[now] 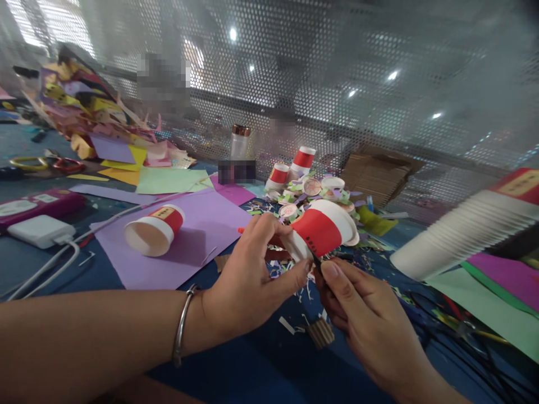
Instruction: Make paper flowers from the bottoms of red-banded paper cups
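Observation:
A red and white paper cup, tilted on its side, is held in my left hand, thumb and fingers closed round its near end. My right hand pinches a small dark pointed tool whose tip touches the cup's white part near the black print. Most of the tool is hidden in my fingers. To the left, another red and white cup lies on its side on a purple sheet.
A leaning stack of cups stands at right. Behind my hands lie paper scraps and two upturned cups. Scissors, a white adapter with cables and coloured sheets are at left. Cardboard leans by the perforated panel.

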Available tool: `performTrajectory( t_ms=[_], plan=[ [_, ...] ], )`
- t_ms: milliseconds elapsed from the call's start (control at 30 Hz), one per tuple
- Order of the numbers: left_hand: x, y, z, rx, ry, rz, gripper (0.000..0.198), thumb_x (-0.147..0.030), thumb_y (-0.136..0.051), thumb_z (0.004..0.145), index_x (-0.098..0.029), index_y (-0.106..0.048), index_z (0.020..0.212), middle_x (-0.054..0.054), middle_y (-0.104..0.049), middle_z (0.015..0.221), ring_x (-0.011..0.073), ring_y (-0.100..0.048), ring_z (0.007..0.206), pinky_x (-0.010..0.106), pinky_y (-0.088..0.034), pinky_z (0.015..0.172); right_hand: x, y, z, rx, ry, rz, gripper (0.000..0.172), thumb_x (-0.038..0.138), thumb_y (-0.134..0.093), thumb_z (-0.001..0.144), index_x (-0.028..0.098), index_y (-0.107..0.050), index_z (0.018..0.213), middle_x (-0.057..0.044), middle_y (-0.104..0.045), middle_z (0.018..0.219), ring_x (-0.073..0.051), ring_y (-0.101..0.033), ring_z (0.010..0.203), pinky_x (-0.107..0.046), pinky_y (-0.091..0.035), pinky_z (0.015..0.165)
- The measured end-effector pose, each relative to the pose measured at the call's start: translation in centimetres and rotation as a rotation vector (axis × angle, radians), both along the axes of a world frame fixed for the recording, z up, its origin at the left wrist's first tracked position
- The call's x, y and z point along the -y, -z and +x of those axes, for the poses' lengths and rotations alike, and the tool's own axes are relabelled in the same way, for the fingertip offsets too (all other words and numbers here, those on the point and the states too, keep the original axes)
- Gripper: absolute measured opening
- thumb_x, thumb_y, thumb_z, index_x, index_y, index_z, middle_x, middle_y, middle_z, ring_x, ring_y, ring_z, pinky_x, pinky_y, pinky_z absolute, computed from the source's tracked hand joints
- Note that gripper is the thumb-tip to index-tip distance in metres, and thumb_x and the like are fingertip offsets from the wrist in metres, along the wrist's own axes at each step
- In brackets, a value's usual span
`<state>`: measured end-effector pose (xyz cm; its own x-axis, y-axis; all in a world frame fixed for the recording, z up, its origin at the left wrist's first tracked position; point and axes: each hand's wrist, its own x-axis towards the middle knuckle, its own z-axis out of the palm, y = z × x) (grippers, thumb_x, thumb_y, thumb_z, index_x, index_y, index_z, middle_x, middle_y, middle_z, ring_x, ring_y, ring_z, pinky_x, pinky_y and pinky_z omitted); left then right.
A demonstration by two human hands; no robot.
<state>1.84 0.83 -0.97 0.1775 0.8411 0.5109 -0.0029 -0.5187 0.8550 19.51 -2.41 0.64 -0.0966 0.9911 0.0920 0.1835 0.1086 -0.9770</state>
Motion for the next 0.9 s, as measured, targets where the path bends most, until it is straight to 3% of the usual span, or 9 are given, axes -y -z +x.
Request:
performTrajectory(
  t_ms=[300,633,733,900],
  plan=[
    [-0.80,0.31,0.00,-0.061,0.007,0.042,0.019,-0.023,-0.069,0.088,-0.022,-0.052,0.098,0.005,-0.062,0.101,0.0202,-0.063,0.097,0.038,-0.061,0.086,-0.55,0.50,-0.07,-0.080,-0.029,-0.080,0.047,0.064,-0.064,0.091,0.019,-0.057,0.076,0.008,-0.028,0.060,-0.007,-0.020,0.049,-0.020,-0.016,0.040],
    [-0.21,0.20,0.11,-0.033,0.040,-0.015,0.022,-0.024,-0.071,0.087,-0.021,-0.053,0.099,0.007,-0.062,0.105,0.0207,-0.063,0.100,0.039,-0.060,0.089,-0.62,0.45,0.10,-0.010,-0.023,-0.012,0.048,0.062,-0.061,0.094,0.019,-0.056,0.073,0.008,-0.029,0.059,-0.007,-0.021,0.049,-0.020,-0.018,0.039],
    [-0.25,0.03,0.31,0.070,0.075,-0.097,0.030,-0.028,-0.074,0.086,-0.020,-0.051,0.105,0.008,-0.063,0.110,0.0207,-0.064,0.102,0.039,-0.058,0.091,-0.54,0.25,0.04,-0.054,-0.023,-0.040,0.048,0.064,-0.063,0.092,0.019,-0.057,0.074,0.009,-0.026,0.058,-0.007,-0.019,0.049,-0.020,-0.017,0.039],
    [-0.44,-0.41,0.59,0.277,0.165,-0.409,0.048,-0.039,-0.078,0.083,-0.018,-0.051,0.117,0.008,-0.065,0.111,0.0193,-0.064,0.101,0.035,-0.056,0.087,-0.53,0.25,0.07,-0.055,0.000,-0.051,0.047,0.063,-0.066,0.091,0.019,-0.058,0.075,0.007,-0.034,0.060,-0.007,-0.025,0.050,-0.020,-0.018,0.041]
  ],
)
